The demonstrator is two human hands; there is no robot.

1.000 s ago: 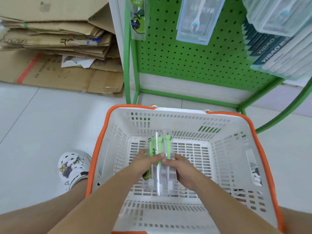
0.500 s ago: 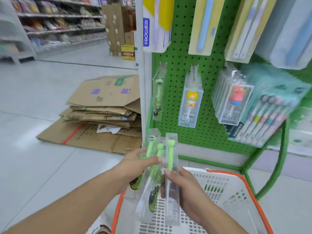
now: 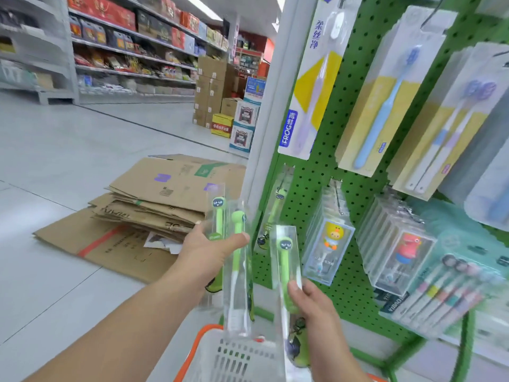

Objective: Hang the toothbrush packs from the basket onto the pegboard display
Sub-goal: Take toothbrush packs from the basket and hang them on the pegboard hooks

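Left hand (image 3: pixel 205 248) grips perhaps two packs (image 3: pixel 231 244).

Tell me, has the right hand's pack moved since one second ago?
Yes. The pack in the right hand has risen out of the basket to beside the pegboard.

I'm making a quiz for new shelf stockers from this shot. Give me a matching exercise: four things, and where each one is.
1. single green toothbrush pack
2. two green toothbrush packs
3. flattened cardboard
4. duck toothbrush pack

a. lying on the floor
b. hanging on the green pegboard
c. held in the left hand
d. held in the right hand

Pairs: 1-d, 2-c, 3-a, 4-b
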